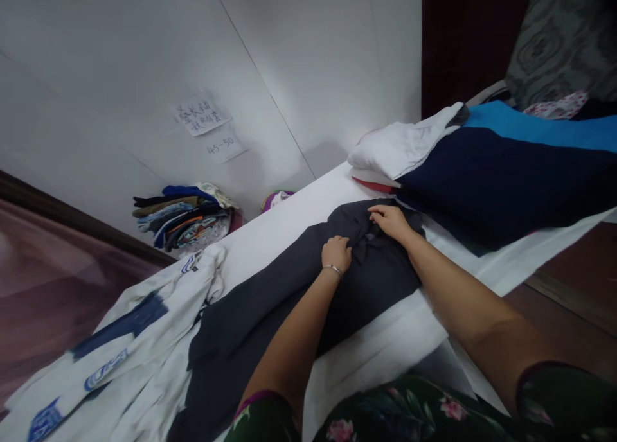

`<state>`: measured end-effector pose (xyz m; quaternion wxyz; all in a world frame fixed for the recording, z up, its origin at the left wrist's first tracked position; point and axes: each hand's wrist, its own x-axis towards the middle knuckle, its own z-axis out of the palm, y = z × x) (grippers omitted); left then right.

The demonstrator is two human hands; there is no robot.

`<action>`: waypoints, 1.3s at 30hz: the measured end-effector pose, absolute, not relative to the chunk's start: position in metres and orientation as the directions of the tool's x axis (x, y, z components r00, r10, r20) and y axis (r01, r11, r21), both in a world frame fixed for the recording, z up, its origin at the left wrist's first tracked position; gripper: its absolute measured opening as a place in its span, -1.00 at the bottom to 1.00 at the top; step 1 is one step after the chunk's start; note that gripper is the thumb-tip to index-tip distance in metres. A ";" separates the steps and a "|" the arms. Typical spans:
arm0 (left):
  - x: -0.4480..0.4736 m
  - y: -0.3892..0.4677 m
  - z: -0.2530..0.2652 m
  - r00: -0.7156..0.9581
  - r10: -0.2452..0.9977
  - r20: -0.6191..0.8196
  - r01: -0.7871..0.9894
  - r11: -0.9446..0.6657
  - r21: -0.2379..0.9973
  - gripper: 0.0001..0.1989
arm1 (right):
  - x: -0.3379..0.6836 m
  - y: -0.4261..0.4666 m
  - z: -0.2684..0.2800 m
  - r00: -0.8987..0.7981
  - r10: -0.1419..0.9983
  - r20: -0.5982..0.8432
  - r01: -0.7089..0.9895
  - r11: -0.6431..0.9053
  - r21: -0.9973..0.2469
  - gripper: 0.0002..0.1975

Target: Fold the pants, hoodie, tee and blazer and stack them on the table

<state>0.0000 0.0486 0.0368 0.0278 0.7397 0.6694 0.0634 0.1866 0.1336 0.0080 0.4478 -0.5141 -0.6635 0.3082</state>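
Observation:
A dark grey garment (270, 294) lies stretched along the white-covered table in front of me; its exact kind is not clear. My left hand (337, 254), with a bracelet at the wrist, rests on its upper part, fingers curled into the cloth. Just to the right, my right hand (391, 222) has thumb and forefinger pinched together at the garment's bunched top end. Small folds of cloth gather between the two hands. What lies under my fingertips is partly hidden.
White garments with blue patches (144, 339) lie at the left. On the right are a folded white garment (400, 146), a navy garment (506, 178) and a bright blue one (544, 124). Beyond the table's far edge sits a clothes stack (187, 214) below paper notes (202, 114) on the wall.

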 end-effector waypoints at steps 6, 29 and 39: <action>-0.015 0.078 0.037 -0.231 0.972 0.038 0.833 0.177 0.524 -0.85 | 0.184 0.126 0.011 -0.290 0.924 0.248 0.525 0.370 -0.766 -0.67; -0.035 0.090 0.023 -0.388 0.922 0.022 0.501 0.190 0.844 -0.91 | 0.168 0.117 0.023 -0.345 0.932 -0.107 0.846 0.260 -0.465 -0.64; -0.036 0.090 0.021 -0.412 0.911 0.011 0.480 0.207 0.853 -0.95 | 0.161 0.117 0.024 -0.342 0.931 -0.130 0.870 0.262 -0.418 -0.65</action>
